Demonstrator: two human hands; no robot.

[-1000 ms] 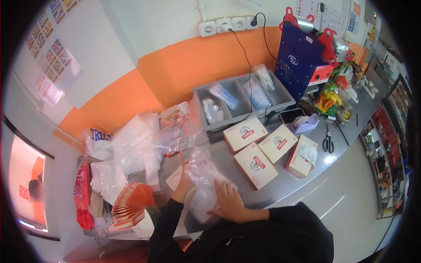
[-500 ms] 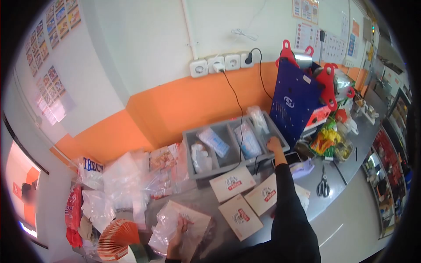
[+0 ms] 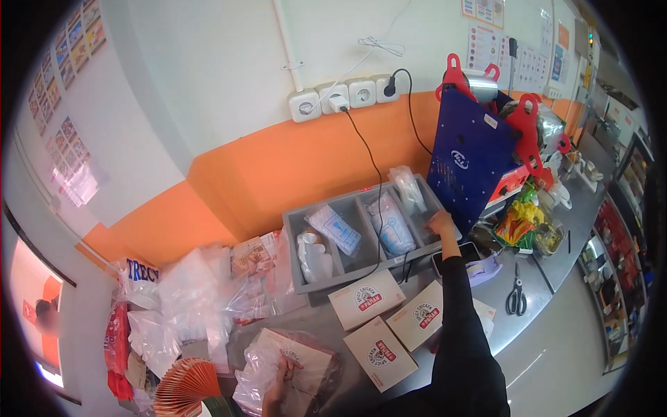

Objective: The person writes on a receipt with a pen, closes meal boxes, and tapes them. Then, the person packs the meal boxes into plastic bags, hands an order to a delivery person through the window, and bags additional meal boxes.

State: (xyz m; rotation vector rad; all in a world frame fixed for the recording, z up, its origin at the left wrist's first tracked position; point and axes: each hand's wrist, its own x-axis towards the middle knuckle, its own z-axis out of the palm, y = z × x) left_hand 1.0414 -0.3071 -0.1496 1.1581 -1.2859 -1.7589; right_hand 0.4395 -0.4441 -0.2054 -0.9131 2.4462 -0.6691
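The left hand (image 3: 281, 379) pinches a clear bag (image 3: 251, 379), seemingly around the carton (image 3: 313, 363) beneath it. The right hand (image 3: 439, 224) dips into the grey organizer (image 3: 353, 272), too indistinct to tell whether it holds anything; below it, the sleeve (image 3: 460, 313) partly hides another box (image 3: 484, 313).

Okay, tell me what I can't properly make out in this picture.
All in the head view:
Right hand: too small to tell what it grips, if anything, at the tray.
Rightmost box: mostly hidden by the right sleeve.
Orange stack: cut off by the bottom edge.
Wall charts: print too small to read.
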